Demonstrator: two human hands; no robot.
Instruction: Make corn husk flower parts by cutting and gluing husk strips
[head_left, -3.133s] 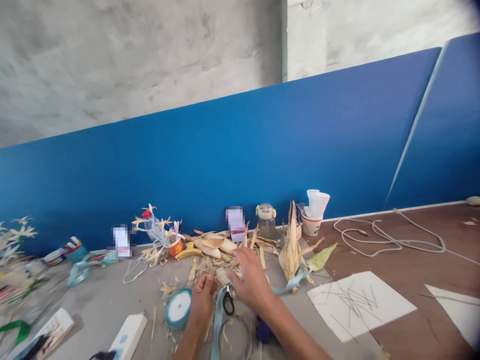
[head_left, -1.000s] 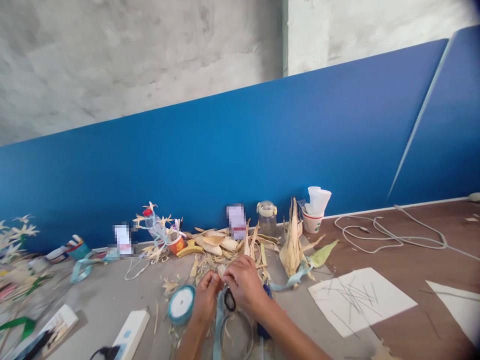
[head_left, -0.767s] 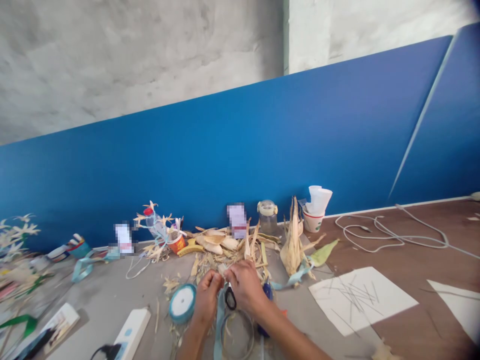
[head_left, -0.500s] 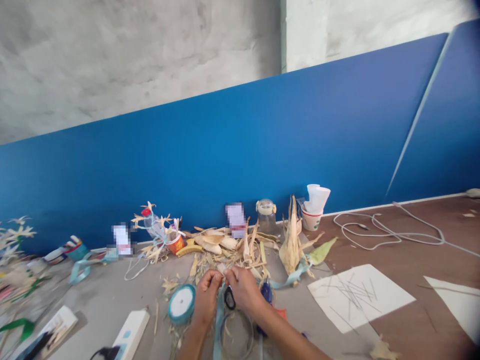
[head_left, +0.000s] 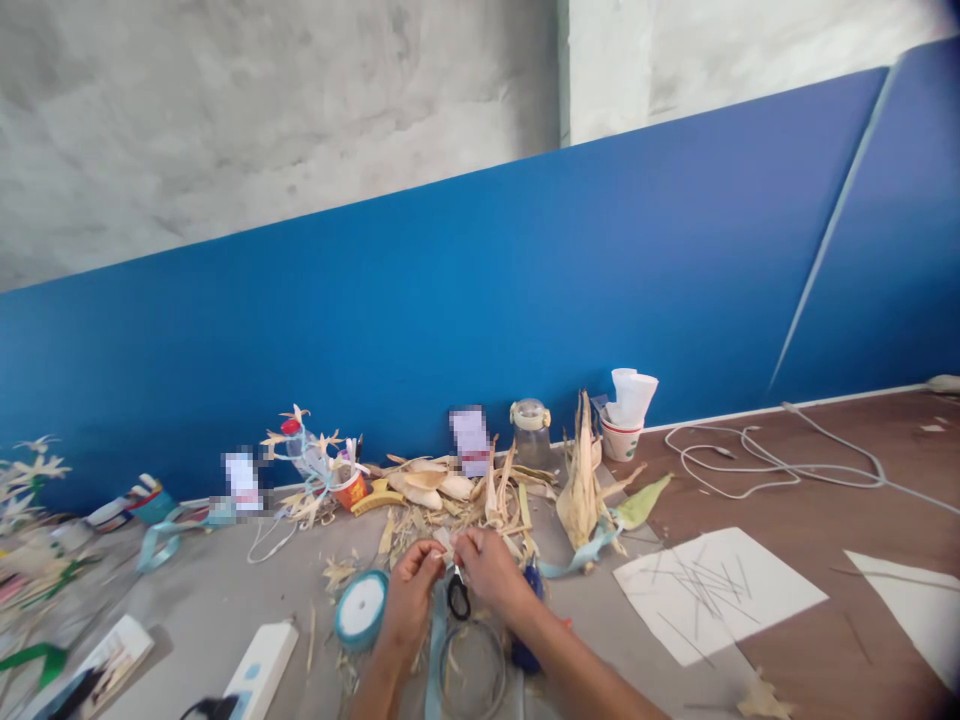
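My left hand (head_left: 411,592) and my right hand (head_left: 491,572) are close together over the near middle of the table. Fingers of both are pinched around a small pale piece that looks like corn husk (head_left: 444,541); fingertips hide much of it. Just below them lie scissors (head_left: 458,600) with black handles. A light blue ribbon (head_left: 436,655) runs down between my forearms, beside a coil of wire (head_left: 442,668). Left of my left hand is a teal-edged ribbon roll (head_left: 362,608). A dark blue-handled tool (head_left: 534,580) is partly covered by my right arm.
Dried corn husks (head_left: 424,488) and scraps spread behind my hands. A standing husk bundle (head_left: 579,490), a clear jar (head_left: 532,440) and a paper cup (head_left: 622,440) stand near the blue partition (head_left: 450,300). Thin sticks lie on white paper (head_left: 720,625). A power strip (head_left: 262,665) sits front left.
Both hands stay pinched in nearly the same place. My fingertips have shifted slightly, and more of the scissors shows between them. The view has moved a little.
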